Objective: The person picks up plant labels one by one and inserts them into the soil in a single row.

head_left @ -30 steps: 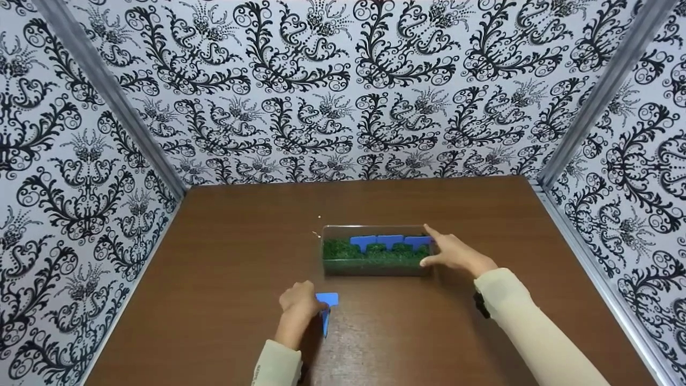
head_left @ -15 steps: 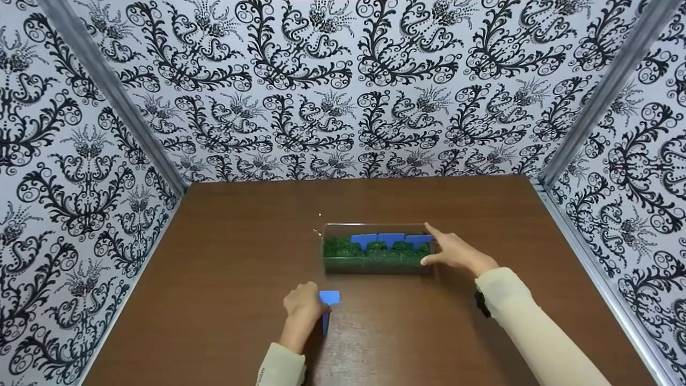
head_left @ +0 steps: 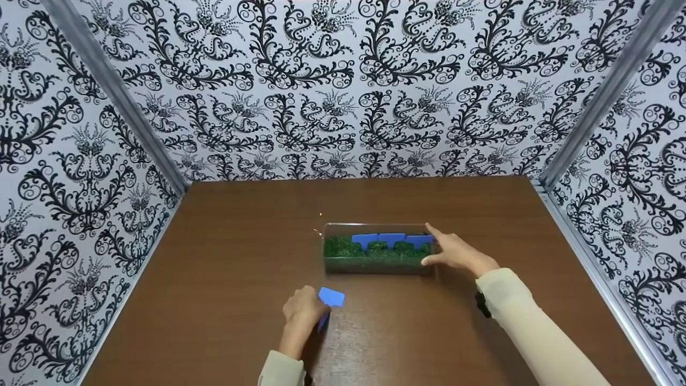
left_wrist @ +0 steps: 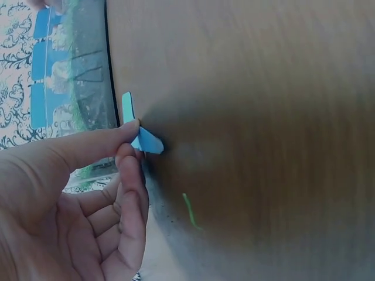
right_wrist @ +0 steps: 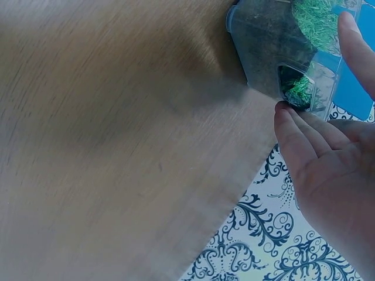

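My left hand (head_left: 303,308) pinches a blue T-shaped plant label (head_left: 332,297) between thumb and forefinger, low over the table in front of the box. In the left wrist view, the label's (left_wrist: 151,142) narrow stem sticks out past the fingertips; the other fingers curl loosely. A clear plastic box (head_left: 375,265) filled with green shredded grass stands beyond it. Three blue labels (head_left: 391,237) stand in a row in the grass, from the middle to the right end. My right hand (head_left: 455,254) holds the box's right end, thumb at the near side and fingers around the far corner.
The brown wooden table (head_left: 241,241) is bounded by patterned walls (head_left: 332,123) at the back and sides, with metal posts (head_left: 552,166) in the corners. Small pale scraps (head_left: 317,232) lie left of the box. A green grass strand (left_wrist: 190,211) lies near my left hand.
My left hand has shifted slightly right, and the label in its fingers has turned, its wide head now tilted. The right hand and the box stay in place.
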Available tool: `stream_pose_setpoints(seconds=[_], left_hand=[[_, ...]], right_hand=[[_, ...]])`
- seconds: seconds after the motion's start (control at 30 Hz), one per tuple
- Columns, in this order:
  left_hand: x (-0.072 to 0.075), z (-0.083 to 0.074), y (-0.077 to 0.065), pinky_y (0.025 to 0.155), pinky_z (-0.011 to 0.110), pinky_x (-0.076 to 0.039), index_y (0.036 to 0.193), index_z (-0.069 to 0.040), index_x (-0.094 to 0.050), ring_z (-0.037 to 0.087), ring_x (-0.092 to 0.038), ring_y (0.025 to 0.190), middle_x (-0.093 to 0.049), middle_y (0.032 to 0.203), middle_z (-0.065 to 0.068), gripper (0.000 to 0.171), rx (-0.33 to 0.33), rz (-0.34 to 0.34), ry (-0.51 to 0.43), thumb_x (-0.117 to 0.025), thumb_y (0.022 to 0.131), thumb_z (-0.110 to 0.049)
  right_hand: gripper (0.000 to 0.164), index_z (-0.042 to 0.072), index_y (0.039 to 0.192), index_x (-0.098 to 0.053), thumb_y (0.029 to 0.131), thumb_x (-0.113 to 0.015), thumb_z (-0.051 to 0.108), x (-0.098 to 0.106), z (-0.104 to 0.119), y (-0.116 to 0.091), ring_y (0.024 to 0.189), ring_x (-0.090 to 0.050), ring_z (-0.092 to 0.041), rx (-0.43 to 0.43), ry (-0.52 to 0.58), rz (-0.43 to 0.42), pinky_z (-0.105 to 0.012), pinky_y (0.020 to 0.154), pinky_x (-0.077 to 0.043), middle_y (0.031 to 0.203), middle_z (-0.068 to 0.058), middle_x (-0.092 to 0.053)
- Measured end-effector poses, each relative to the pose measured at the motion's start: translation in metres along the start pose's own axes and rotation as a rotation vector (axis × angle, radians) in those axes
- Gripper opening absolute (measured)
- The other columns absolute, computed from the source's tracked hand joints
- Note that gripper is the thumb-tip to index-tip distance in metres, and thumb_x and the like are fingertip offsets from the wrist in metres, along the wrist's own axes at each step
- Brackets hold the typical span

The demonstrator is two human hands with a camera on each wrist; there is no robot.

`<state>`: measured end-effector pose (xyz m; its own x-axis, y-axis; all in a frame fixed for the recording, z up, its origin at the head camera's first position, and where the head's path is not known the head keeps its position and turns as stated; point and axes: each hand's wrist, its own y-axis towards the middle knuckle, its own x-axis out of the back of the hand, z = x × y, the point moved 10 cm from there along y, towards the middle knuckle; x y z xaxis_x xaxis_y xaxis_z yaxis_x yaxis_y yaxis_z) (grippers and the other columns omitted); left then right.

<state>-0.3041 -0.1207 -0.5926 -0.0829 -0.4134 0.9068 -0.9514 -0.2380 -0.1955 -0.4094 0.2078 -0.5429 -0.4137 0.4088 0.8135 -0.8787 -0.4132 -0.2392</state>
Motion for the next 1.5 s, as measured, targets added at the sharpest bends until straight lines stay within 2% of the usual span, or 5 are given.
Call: stream_pose_setpoints(seconds=[0.2,0.43,0.57,1.1,1.5], left_hand=[[-0.003,0.005,0.001,0.054,0.039,-0.044,0.065,-0.009,-0.059,0.021,-0.052,0.061,-0.061,0.069,0.005,0.024,-0.002,0.000,-0.061,-0.076,0.076,-0.023],[-0.007,0.009,0.000,0.053,0.034,-0.033,0.050,-0.018,-0.038,0.018,-0.041,0.057,-0.041,0.055,-0.004,0.047,0.007,0.004,-0.124,-0.078,0.075,-0.021],[-0.009,0.008,-0.001,0.049,0.030,-0.028,0.048,-0.020,-0.038,0.015,-0.038,0.051,-0.034,0.049,-0.008,0.051,-0.009,0.016,-0.178,-0.080,0.076,-0.022],[-0.006,0.000,-0.003,0.054,0.027,-0.039,0.074,-0.011,-0.065,0.014,-0.051,0.060,-0.061,0.070,0.000,0.015,-0.140,0.082,-0.361,-0.078,0.082,-0.015],[0.007,-0.002,0.000,0.060,0.029,-0.047,0.080,-0.003,-0.063,0.014,-0.058,0.066,-0.067,0.072,0.005,0.015,-0.236,-0.052,-0.507,-0.077,0.075,-0.001]], right_hand=[[0.098,0.003,0.159,-0.009,0.091,-0.073,0.034,0.000,0.000,0.001,0.141,-0.034,-0.050,0.001,0.008,-0.008,-0.061,0.115,-0.030,0.156,-0.032,-0.030],[0.099,0.000,0.159,-0.011,0.090,-0.072,0.037,0.001,0.001,0.000,0.140,-0.036,-0.051,0.014,-0.010,0.003,-0.063,0.112,-0.033,0.155,-0.034,-0.032],[0.099,0.000,0.159,-0.011,0.090,-0.073,0.037,0.001,0.002,-0.001,0.140,-0.036,-0.051,0.021,-0.011,0.000,-0.063,0.112,-0.034,0.154,-0.034,-0.032],[0.099,-0.002,0.158,-0.011,0.090,-0.073,0.035,0.002,0.004,-0.002,0.140,-0.034,-0.052,0.026,-0.011,-0.012,-0.062,0.114,-0.031,0.154,-0.036,-0.031],[0.100,0.002,0.159,-0.008,0.091,-0.073,0.035,0.001,0.000,-0.001,0.142,-0.031,-0.052,0.010,-0.002,0.001,-0.064,0.114,-0.030,0.157,-0.033,-0.028]])
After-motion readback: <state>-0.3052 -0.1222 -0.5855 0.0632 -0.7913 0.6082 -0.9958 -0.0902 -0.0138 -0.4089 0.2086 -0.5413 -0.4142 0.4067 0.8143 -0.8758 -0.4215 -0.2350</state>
